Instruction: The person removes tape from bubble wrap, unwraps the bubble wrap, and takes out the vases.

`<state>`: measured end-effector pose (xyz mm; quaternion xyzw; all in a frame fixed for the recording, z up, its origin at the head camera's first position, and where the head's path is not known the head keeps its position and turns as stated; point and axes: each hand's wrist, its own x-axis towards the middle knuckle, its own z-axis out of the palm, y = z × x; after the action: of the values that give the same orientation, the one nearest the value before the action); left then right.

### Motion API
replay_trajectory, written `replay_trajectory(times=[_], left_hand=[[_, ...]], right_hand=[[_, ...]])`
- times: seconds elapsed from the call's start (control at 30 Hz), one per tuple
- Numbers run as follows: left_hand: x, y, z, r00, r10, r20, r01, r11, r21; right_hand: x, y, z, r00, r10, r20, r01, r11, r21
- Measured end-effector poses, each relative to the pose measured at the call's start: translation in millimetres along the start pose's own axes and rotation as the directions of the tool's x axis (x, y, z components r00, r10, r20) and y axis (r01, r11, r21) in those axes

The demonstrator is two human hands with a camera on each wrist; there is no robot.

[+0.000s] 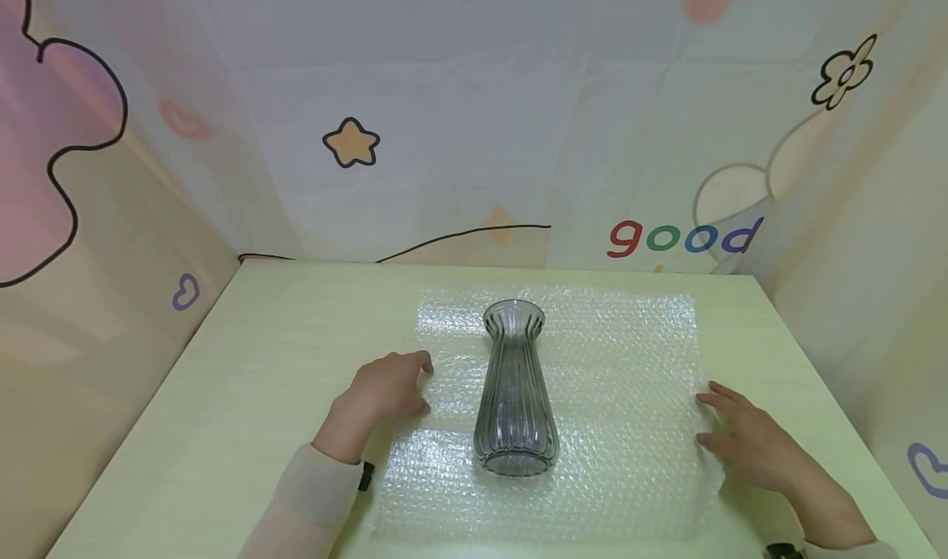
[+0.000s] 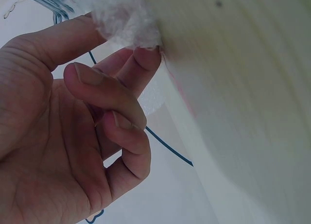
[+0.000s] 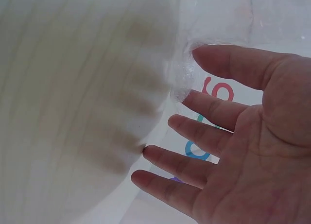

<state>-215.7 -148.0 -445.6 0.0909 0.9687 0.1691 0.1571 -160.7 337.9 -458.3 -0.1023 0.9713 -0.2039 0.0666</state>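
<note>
A ribbed grey glass vase lies on its side on a sheet of clear bubble wrap, its flared mouth away from me and its base near. My left hand is at the sheet's left edge; in the left wrist view its thumb and curled fingers hold the bunched bubble wrap. At the opposite edge my right hand has its fingers extended and spread. The right wrist view shows its thumb and index fingertips touching the crinkled edge of the wrap. Neither hand touches the vase.
The pale table carries the sheet and ends at a printed cloth backdrop behind it. Similar cloth hangs along both sides. Dark straps show at the wrists by the light sleeves.
</note>
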Motion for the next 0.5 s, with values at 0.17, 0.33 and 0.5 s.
replay_trajectory(times=[0.17,0.33,0.5], left_hand=[[0.4,0.0,-0.3,1.000,-0.005,0.003,0.005,1.000,0.000],[1.1,-0.5,-0.1,1.000,-0.003,0.000,0.003,1.000,0.007],[1.8,-1.0,1.0,1.000,0.007,-0.003,-0.007,1.000,0.018]], right_hand=[[0.6,1.0,-0.6,1.000,0.009,0.004,-0.009,1.000,-0.011],[0.0,0.9,-0.9,1.000,0.017,0.016,-0.017,1.000,-0.013],[-0.2,2.9,-1.4,0.999,0.023,0.025,-0.023,1.000,-0.007]])
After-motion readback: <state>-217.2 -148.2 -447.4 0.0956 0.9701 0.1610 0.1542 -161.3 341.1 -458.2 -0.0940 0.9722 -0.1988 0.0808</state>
